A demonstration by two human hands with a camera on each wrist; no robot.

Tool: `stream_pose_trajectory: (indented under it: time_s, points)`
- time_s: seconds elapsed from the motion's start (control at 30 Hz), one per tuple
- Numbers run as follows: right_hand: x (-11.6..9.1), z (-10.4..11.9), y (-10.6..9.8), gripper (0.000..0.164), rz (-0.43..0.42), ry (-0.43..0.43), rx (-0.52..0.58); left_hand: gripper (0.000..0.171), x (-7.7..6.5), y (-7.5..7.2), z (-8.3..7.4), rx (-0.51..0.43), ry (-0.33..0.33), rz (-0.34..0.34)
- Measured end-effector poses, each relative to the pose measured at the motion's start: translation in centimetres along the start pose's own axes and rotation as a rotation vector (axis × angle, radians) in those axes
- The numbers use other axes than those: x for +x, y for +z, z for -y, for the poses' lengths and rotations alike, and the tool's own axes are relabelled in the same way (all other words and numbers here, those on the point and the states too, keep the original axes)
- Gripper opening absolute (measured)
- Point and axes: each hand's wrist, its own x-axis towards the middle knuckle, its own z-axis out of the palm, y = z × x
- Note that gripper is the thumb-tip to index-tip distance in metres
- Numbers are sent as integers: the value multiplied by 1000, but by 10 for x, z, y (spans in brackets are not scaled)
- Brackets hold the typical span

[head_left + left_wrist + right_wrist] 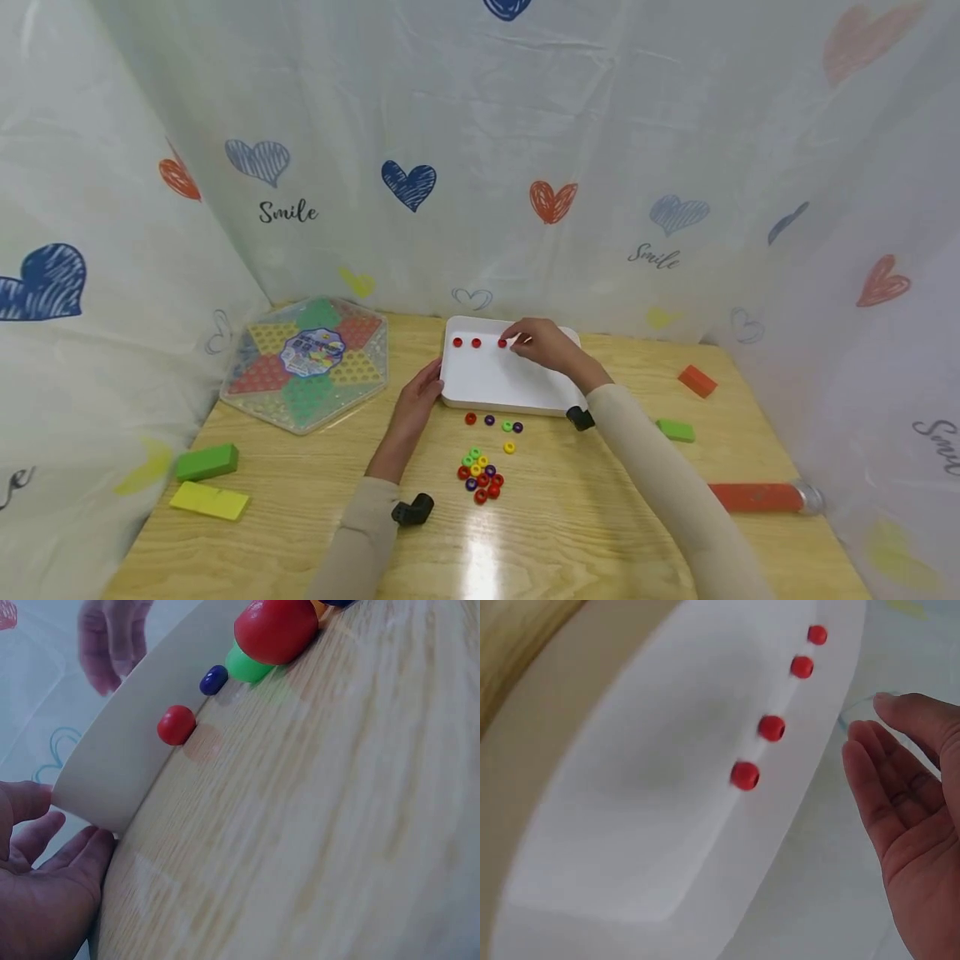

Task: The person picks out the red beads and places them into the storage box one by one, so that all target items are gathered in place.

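Observation:
A white tray (495, 383) lies on the table, with a row of red beads (771, 728) along its far side. At the tray's near left corner, my left hand (415, 400) grips the edge, thumb at the rim and fingers against the outer wall in the left wrist view. My right hand (551, 346) hovers over the far part of the tray, its fingers loosely bent and, in the right wrist view, apart from the beads with nothing between them. In the head view it hides part of the row. A red bead (470, 418) and a purple bead (490, 420) lie just before the tray.
Nearer me is a cluster of mixed beads (483, 480). A star-patterned game board (311, 358) lies at the left, with a green block (207, 462) and a yellow block (210, 500) before it. Right of the tray are an orange block (697, 381) and a red cylinder (757, 497).

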Motion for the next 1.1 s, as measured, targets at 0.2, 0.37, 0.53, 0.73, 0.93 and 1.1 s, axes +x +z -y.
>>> stream_pose_trajectory:
  time_s: [0.2, 0.37, 0.53, 0.73, 0.93, 1.1]
  points:
    - [-26, 34, 18, 26, -15, -191, 44, 47, -1, -3, 0, 11, 7, 13]
    - [-42, 57, 36, 24, 24, -297, 48, 46, 1, -5, -1, -3, 25, 34]
    - [-55, 75, 53, 22, 108, -312, -103, 46, 1, -4, -2, -51, 43, 51]
    - [-65, 86, 73, 29, 176, -279, -360, 46, 2, -4, -3, -39, 44, 52]
    - [-65, 83, 87, 27, 144, -293, -434, 46, 2, -4, -2, -65, 36, 46]
    - [-66, 83, 93, 24, 136, -312, -408, 46, 2, -3, -1, -54, 27, 37]
